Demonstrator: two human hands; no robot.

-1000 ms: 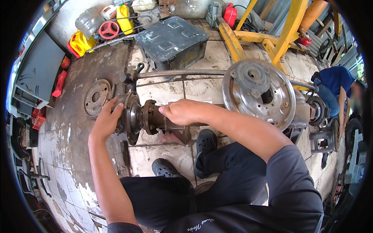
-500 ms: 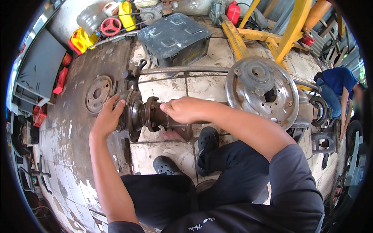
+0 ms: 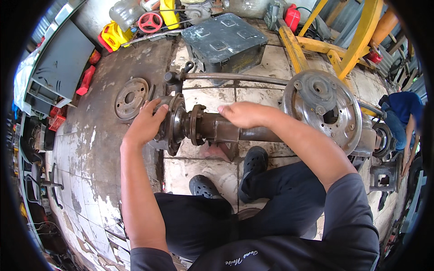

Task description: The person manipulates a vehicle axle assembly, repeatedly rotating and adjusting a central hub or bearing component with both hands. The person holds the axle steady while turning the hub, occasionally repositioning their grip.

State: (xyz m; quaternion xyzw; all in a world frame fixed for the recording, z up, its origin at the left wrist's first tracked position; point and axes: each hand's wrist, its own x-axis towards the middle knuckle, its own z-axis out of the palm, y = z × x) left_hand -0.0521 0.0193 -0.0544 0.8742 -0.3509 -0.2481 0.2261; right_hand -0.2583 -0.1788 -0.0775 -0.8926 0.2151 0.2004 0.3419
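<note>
Head view: left hand [image 3: 147,123] cupped over the dark, greasy round metal hub [image 3: 176,126] at the left end of the brown steel axle tube [image 3: 226,131], thumb parted from fingers; I cannot tell whether it grips. Right hand [image 3: 246,114] above the tube, right of the bolted round steel flange [image 3: 197,125], thumb out, fingers curled from sight, contents undeterminable. Tube lies crosswise before the person, above white floor tiles [image 3: 212,99].

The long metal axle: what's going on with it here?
The camera wearer's left hand rests on the round metal hub at the left end of the axle. The right hand is by the axle just right of a flange; whether it touches is unclear. Farther right are a large metal disc and another person bent over.
</note>
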